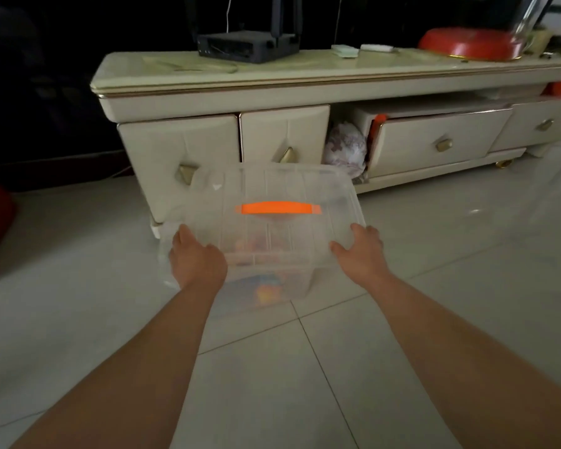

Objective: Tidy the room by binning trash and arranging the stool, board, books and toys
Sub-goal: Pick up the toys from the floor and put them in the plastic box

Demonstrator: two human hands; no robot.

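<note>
Two bare forearms (136,367) reach in from the bottom of the frame.

- Left hand (196,259) and right hand (360,251) each clasp a near corner of a clear storage box (292,254), thumbs on the lid (272,186), fingers curled round the rim.
- Box sits centre frame, just before the TV cabinet (208,137). Cannot tell whether it rests on the tiled floor (305,367).
- Long axis runs left to right, orange handle (277,208) parallel to it. Lid faces up, tipped slightly towards the camera.
- Toys (266,290) show dimly inside, and look few.

Judgement: light load. The walls are thin and smooth, likely to flex and slip. Grip under the rim at both ends, or use the handle if the lid is latched.
</note>
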